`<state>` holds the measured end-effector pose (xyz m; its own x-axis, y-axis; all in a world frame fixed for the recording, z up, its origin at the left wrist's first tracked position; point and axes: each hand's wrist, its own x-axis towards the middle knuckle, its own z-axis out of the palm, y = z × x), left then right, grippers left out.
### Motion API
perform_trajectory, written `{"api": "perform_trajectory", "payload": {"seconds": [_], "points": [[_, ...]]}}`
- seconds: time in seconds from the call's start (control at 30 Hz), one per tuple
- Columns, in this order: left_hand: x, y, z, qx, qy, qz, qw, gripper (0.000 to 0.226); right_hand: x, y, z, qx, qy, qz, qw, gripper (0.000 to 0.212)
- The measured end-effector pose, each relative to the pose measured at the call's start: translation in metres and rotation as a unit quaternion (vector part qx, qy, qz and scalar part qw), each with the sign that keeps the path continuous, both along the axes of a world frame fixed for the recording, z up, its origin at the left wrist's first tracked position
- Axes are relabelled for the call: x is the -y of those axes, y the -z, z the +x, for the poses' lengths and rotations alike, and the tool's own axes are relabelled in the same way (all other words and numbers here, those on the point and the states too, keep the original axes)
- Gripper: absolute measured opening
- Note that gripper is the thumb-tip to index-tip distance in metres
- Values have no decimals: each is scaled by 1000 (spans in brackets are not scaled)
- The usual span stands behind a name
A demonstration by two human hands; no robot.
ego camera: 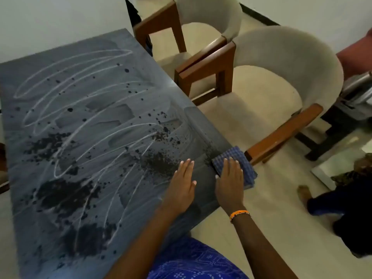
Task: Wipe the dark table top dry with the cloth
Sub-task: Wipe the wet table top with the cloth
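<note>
The dark table top (pixel 96 117) fills the left of the head view, streaked with pale curved wipe marks and dotted with dark wet patches and droplets. A folded blue checked cloth (pixel 234 156) lies at the table's right edge, partly hanging over it. My right hand (pixel 229 182) presses flat on the cloth, fingers stretched out. My left hand (pixel 182 182) rests flat on the bare table just left of the cloth, fingers together, holding nothing. An orange bracelet sits on my right wrist.
Two cream upholstered chairs with brown wooden arms, the near chair (pixel 281 85) and the far chair (pixel 201 23), stand close to the table's right side. A person's foot and dark clothing (pixel 332 200) are on the light floor at right. A white wall lies behind the table.
</note>
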<state>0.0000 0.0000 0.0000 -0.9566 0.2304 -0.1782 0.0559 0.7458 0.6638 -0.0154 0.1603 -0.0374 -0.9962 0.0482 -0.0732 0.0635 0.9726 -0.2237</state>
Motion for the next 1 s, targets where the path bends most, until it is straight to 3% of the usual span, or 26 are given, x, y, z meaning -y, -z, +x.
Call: {"api": "perform_trajectory", "payload": {"seconds": [0.07, 0.17, 0.27, 0.33, 0.43, 0.53, 0.63, 0.8, 0.9, 1.0], "points": [[-6, 2, -2, 44, -25, 56, 997, 55, -9, 2, 1, 40, 13, 37, 998, 60], [-14, 0, -3, 90, -58, 128, 986, 50, -11, 2, 1, 17, 0, 70, 997, 57], [-18, -5, -6, 93, -90, 197, 972, 41, -13, -12, -14, 6, -21, 89, 996, 40], [-18, -8, -7, 120, -111, 246, 955, 35, -14, -23, -30, 9, -1, 24, 1000, 28], [-13, -12, -13, 151, -130, 276, 940, 32, -1, -42, -39, -1, 46, -149, 988, 19], [-3, -15, -21, 150, -162, 286, 932, 36, 27, -59, -44, 26, 62, -349, 935, 17], [16, -19, -22, 84, -227, 253, 937, 39, 63, -69, -49, 114, 98, -532, 833, 21], [65, -29, -8, 1, -306, 189, 933, 39, 125, -74, -54, 244, 123, -663, 697, 25], [99, -42, 1, -17, -349, 176, 920, 37, 170, -79, -55, 292, 109, -679, 664, 20], [139, -52, 5, -35, -391, 169, 904, 39, 222, -82, -58, 282, 90, -675, 676, 17]]}}
